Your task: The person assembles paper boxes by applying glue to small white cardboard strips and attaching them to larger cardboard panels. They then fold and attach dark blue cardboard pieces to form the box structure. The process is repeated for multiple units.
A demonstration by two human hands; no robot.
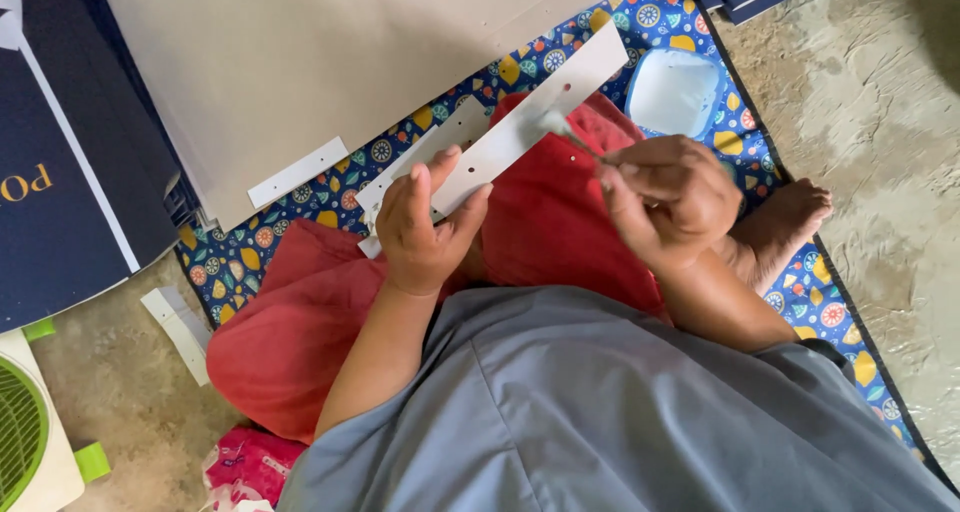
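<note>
A white cardboard strip (pixel 520 132) is gripped by the left hand (pixel 425 227); just right, a small brush (pixel 562 130) pinched in the right hand (pixel 665 200) is touched to it.

A flat navy box (pixel 70 162) with gold lettering and white edging lies left of the mat (pixel 300 212).

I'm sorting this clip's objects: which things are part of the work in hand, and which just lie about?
In use:
left hand holding white card strip
right hand holding small brush
white glue tub

Lying about:
large grey board
navy board
loose white strip
green fan
patterned mat
</note>
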